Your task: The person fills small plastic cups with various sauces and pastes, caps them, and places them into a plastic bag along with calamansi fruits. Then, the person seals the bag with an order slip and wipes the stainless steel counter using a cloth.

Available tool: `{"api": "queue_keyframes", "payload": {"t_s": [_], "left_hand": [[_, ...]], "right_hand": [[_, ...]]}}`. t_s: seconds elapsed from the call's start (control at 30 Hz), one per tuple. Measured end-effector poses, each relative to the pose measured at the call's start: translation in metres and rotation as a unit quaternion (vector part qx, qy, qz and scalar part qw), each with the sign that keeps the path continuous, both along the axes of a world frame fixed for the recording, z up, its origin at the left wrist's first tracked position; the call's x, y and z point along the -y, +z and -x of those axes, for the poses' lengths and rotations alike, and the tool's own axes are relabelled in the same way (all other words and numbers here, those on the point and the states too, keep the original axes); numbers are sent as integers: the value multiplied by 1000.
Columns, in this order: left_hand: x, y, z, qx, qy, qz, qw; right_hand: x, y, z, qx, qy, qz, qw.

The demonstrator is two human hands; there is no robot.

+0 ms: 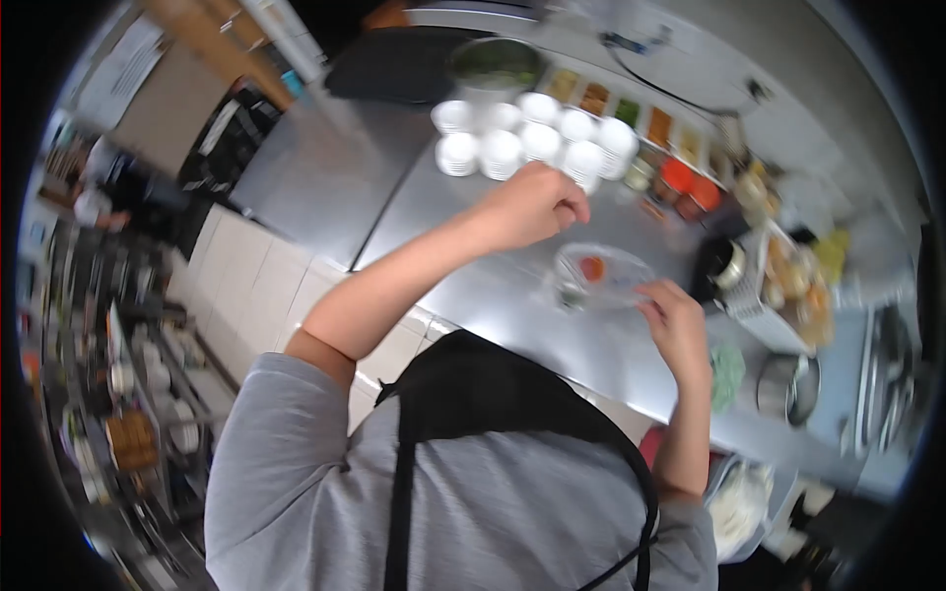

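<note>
My left hand (540, 207) is raised over the steel table, just in front of stacked white cups (501, 153). Its fingers are curled together, and anything inside them is hidden. On the right, my right hand (673, 320) pinches the edge of a clear plastic bag (623, 279). The bag spreads over the table to the left of that hand, with a small red-orange patch (591, 269) showing on or through it. Motion blur hides whether this is a print or contents.
Behind the cups stand a large metal pot (496, 67) and a row of ingredient trays (594, 98). Red-lidded jars (690, 187) and a white basket (769, 286) line the right side. A steel pot (788, 387) sits near the sink. Crowded shelves (138, 394) and another person (99, 187) are at left.
</note>
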State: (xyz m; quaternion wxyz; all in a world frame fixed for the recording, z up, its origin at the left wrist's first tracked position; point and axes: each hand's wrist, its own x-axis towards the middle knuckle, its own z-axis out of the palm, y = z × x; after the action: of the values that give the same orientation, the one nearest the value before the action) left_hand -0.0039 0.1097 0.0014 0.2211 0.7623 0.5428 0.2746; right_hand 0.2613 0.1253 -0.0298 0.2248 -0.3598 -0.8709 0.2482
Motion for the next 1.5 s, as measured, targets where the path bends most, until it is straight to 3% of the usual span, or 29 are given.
{"api": "queue_keyframes", "payload": {"t_s": [0.03, 0.07, 0.13, 0.2, 0.27, 0.33, 0.37, 0.47, 0.53, 0.57, 0.63, 0.8, 0.87, 0.97, 1.0, 1.07, 1.1, 1.17, 1.27, 1.4, 1.47, 1.5], "left_hand": [[20, 0, 17, 80, 61, 24, 995], [40, 0, 33, 76, 92, 21, 993], [82, -3, 63, 131, 295, 187, 928], [127, -31, 105, 201, 365, 179, 891], [170, -70, 149, 272, 423, 163, 849], [217, -113, 193, 355, 480, 33, 802], [239, -140, 218, 363, 490, 25, 792], [296, -235, 290, 354, 599, 12, 718], [321, -296, 324, -12, 683, -6, 731], [324, -309, 342, 87, 690, 87, 714], [316, -318, 373, 45, 696, 75, 713], [276, -314, 473, -94, 653, 51, 750], [259, -322, 513, -153, 614, 175, 755], [246, -360, 537, -236, 595, 98, 762], [240, -363, 541, -128, 620, 80, 770], [226, -405, 551, 121, 636, -120, 752], [221, -400, 552, 118, 620, -132, 764], [222, -377, 553, 37, 668, 8, 743], [227, -348, 547, -89, 717, 220, 655], [239, -345, 542, -66, 718, 130, 681], [248, -367, 548, 257, 690, -10, 676], [256, -369, 544, 253, 685, -6, 683]], "right_hand": [[8, 15, 10, -25, 0, 27, 999], [15, 27, 22, -47, -2, 56, 997], [29, 35, 53, -85, 68, 49, 993], [44, 38, 94, -114, 125, 38, 985], [57, 32, 149, -79, 241, 106, 961], [63, 9, 209, -10, 281, 162, 946], [65, -8, 240, 0, 294, 158, 942], [69, -67, 321, 122, 331, 117, 928], [76, -104, 358, 208, 305, -49, 928], [80, -118, 372, 215, 313, -52, 924], [87, -134, 393, 414, 241, -41, 877], [90, -137, 409, 447, 208, 25, 870], [88, -141, 405, 441, 222, 11, 870], [86, -153, 401, 436, 220, 0, 873], [86, -150, 401, 425, 192, -3, 885], [88, -144, 406, 433, 200, 45, 878], [90, -139, 412, 422, 181, 43, 887], [92, -128, 423, 465, 161, 99, 865], [93, -129, 429, 478, 137, 123, 859], [93, -135, 424, 452, 132, 141, 871], [93, -134, 424, 449, 130, 132, 874], [94, -134, 424, 446, 124, 139, 876]]}}
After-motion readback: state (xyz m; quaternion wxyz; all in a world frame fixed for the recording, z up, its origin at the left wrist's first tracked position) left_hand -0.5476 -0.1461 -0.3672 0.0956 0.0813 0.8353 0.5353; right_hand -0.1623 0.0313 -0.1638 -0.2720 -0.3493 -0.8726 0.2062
